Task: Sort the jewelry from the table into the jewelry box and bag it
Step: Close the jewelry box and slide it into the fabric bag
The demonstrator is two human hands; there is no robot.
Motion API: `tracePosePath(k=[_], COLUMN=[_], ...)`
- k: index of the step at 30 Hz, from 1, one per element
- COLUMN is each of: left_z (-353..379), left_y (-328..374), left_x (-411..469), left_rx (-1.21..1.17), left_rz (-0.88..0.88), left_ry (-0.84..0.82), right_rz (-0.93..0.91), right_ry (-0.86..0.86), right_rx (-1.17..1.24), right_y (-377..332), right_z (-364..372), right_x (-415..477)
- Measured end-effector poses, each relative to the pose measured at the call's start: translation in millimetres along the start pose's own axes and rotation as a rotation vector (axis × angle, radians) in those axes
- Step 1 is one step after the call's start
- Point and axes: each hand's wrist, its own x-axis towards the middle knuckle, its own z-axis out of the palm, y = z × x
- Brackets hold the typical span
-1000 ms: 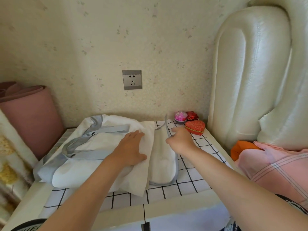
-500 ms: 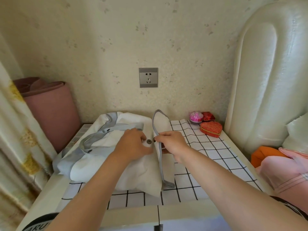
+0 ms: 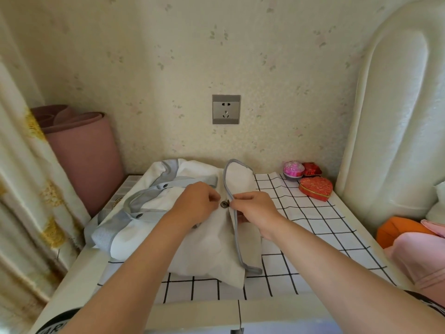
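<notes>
A white cloth bag [image 3: 204, 247] with grey straps and grey trim lies on the table. Its flap [image 3: 238, 177] stands raised on edge. My right hand [image 3: 255, 210] pinches the flap's grey rim beside a dark metal snap button [image 3: 225, 204] on the bag's body. My left hand [image 3: 196, 204] grips the bag fabric just left of that snap. A red heart-shaped jewelry box [image 3: 316, 188] sits shut at the back right. Behind it stand a pink round box [image 3: 293, 169] and a small red box [image 3: 311, 169].
The table [image 3: 313, 237] wears a white cloth with a black grid. A padded cream headboard [image 3: 390, 131] rises on the right, with an orange item [image 3: 399, 229] and pink fabric [image 3: 419, 259] below it. A pink rolled mat [image 3: 84, 150] and a curtain [image 3: 26, 189] stand left.
My right hand lifted the flap from lying flat and brought its rim over toward the snap. My left hand went from flat on the bag to gripping fabric by the snap.
</notes>
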Motion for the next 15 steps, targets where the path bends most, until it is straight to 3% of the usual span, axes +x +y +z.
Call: tracePosePath(k=[9,11,15], left_z=[12.7,8.8,-2.2], left_y=[9.2,7.3,-2.0], left_x=[2.6,0.9,-1.0], left_rx=[0.238,0.190,-0.121], left_rz=[-0.043,-0.084,-0.144], left_ry=[0.080,0.062,0.026], right_rz=[-0.099,-0.115,-0.160], right_ry=[0.082,0.081,0.073], right_rx=[-0.068,-0.075,-0.158], right_y=[7.7,8.3,2.1], right_z=[3.2,5.7,7.1], right_x=[2.0,3.3,8.7])
